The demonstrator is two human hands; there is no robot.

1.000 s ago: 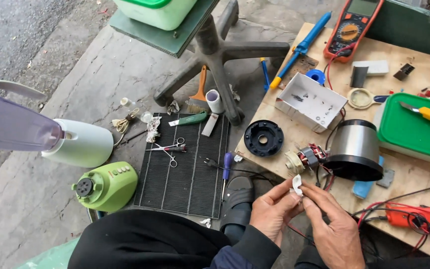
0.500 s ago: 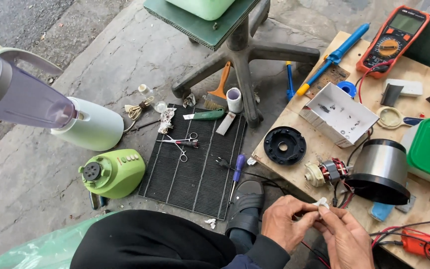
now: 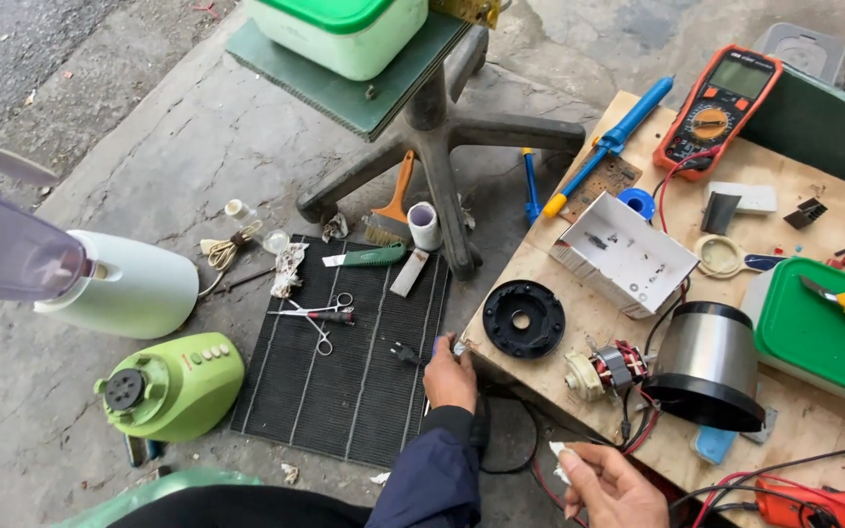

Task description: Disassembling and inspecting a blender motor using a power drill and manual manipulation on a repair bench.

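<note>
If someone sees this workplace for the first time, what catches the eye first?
Probably the shiny steel cylinder housing with a copper-wound motor beside it on the plywood board. The left hand reaches onto the black ribbed mat; the right hand pinches a small white part. A lime-green blender base lies at lower left.

Blue-handled screwdriver point(image 3: 439, 344) lying at the right edge of the black ribbed mat point(image 3: 344, 362), mostly hidden under the left hand point(image 3: 450, 376) gripping it, small white part point(image 3: 558, 463) pinched in the right hand's point(image 3: 610, 486) fingers, low beside the wooden board.
</note>
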